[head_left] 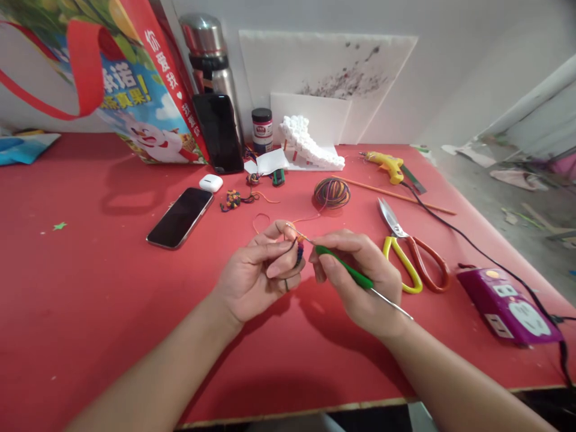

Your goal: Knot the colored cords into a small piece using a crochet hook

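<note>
My left hand [263,270] is closed on a small dark and orange crocheted piece [300,252], pinched between its fingertips. In my right hand [360,276] is a crochet hook [355,273] with a green handle; its metal tip reaches the top of the piece by my left fingers. A thin strand of yarn runs from my left hand back to a multicoloured yarn ball [332,192] on the red table [112,300]. Part of the crocheted piece is hidden by my fingers.
Scissors [396,231], a yellow glue gun [387,166], a cable and a purple power strip [508,306] lie right. A phone [180,217], earphone case [211,183] and yarn scraps [233,199] lie left. Behind stand a bag [148,120], flask [220,78] and white model [310,144].
</note>
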The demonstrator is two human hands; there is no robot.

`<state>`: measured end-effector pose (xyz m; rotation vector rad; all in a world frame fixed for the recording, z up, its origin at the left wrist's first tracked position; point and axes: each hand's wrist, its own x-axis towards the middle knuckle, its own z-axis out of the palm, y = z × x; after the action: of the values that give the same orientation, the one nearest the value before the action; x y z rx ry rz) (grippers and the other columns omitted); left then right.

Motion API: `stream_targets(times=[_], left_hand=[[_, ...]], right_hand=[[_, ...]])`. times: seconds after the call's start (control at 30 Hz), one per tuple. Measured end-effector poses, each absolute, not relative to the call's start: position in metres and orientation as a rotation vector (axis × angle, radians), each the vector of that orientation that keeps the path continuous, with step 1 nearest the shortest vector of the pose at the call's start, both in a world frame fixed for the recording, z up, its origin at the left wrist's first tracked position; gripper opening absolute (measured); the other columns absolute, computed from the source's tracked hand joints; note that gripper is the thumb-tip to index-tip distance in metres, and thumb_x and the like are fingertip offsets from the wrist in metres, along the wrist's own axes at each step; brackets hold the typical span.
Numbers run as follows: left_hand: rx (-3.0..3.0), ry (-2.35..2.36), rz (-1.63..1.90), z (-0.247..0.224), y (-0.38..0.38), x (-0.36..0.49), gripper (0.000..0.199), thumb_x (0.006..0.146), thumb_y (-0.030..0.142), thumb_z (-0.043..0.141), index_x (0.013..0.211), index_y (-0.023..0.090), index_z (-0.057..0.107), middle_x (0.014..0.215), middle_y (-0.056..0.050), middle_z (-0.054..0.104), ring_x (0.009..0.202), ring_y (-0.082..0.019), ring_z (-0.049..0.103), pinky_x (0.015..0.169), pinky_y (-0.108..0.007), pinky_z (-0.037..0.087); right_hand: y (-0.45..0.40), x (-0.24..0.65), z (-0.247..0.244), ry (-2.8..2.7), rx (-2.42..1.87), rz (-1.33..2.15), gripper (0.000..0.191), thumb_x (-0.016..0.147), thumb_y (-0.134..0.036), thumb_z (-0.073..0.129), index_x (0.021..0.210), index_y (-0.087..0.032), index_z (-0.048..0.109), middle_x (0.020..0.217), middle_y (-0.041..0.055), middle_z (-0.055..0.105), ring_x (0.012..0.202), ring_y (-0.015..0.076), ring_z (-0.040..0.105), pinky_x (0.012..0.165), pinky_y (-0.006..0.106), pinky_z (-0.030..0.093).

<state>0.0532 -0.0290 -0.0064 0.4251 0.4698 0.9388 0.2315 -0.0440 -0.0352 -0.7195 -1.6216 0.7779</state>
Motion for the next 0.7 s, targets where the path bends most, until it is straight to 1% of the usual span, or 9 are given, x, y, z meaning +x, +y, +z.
stream_targets(times=[0.17, 0.37, 0.43, 0.53, 0.7], left_hand=[[0.403, 0.471, 0.941, -0.0091, -0.0267, 0.0517, 0.014, 0.086, 0.007, 0.069, 0.077, 0.018, 0.07, 0.047, 0.007, 0.035, 0.046, -0.008, 0.018, 0.043, -0.015, 0.025], [0.337, 0.492, 0.972, -0.013, -0.0247, 0.0494, 0.013, 0.085, 0.005, 0.07, 0.083, 0.018, 0.074, 0.048, 0.006, 0.038, 0.046, -0.008, 0.026, 0.042, -0.015, 0.019], [0.309, 0.49, 0.983, -0.0134, -0.0247, 0.0496, 0.016, 0.084, 0.004, 0.069, 0.087, 0.018, 0.076, 0.049, 0.006, 0.039, 0.046, -0.008, 0.026, 0.041, -0.015, 0.018], [0.286, 0.474, 0.988, -0.0129, -0.0249, 0.051, 0.022, 0.084, 0.002, 0.067, 0.094, 0.019, 0.079, 0.048, 0.006, 0.04, 0.045, -0.008, 0.023, 0.041, -0.015, 0.018], [0.302, 0.482, 0.966, -0.0135, -0.0257, 0.0525, 0.026, 0.086, 0.003, 0.066, 0.1, 0.021, 0.081, 0.048, 0.007, 0.037, 0.046, -0.008, 0.021, 0.042, -0.015, 0.019]], right_hand=[[-0.0421, 0.2346, -0.0348, -1.641, -0.714, 0.768, 0.021, 0.1, -0.01, 0.062, 0.114, -0.024, 0.068, 0.091, 0.0027, 0.068, 0.068, 0.0124, 0.063, 0.061, 0.028, 0.055], [-0.0422, 0.2354, -0.0376, -1.61, -0.76, 0.754, 0.023, 0.1, -0.009, 0.063, 0.116, -0.023, 0.069, 0.092, 0.0031, 0.069, 0.071, 0.0126, 0.065, 0.063, 0.028, 0.055], [-0.0429, 0.2345, -0.0391, -1.598, -0.782, 0.75, 0.022, 0.1, -0.011, 0.063, 0.117, -0.023, 0.069, 0.092, 0.0035, 0.07, 0.071, 0.013, 0.066, 0.063, 0.028, 0.056], [-0.0442, 0.2332, -0.0397, -1.601, -0.796, 0.744, 0.02, 0.101, -0.014, 0.062, 0.117, -0.023, 0.069, 0.092, 0.004, 0.07, 0.071, 0.0139, 0.066, 0.064, 0.029, 0.057], [-0.0465, 0.2332, -0.0383, -1.643, -0.786, 0.726, 0.02, 0.101, -0.013, 0.062, 0.117, -0.024, 0.068, 0.091, 0.0036, 0.068, 0.072, 0.0147, 0.064, 0.065, 0.031, 0.056]])
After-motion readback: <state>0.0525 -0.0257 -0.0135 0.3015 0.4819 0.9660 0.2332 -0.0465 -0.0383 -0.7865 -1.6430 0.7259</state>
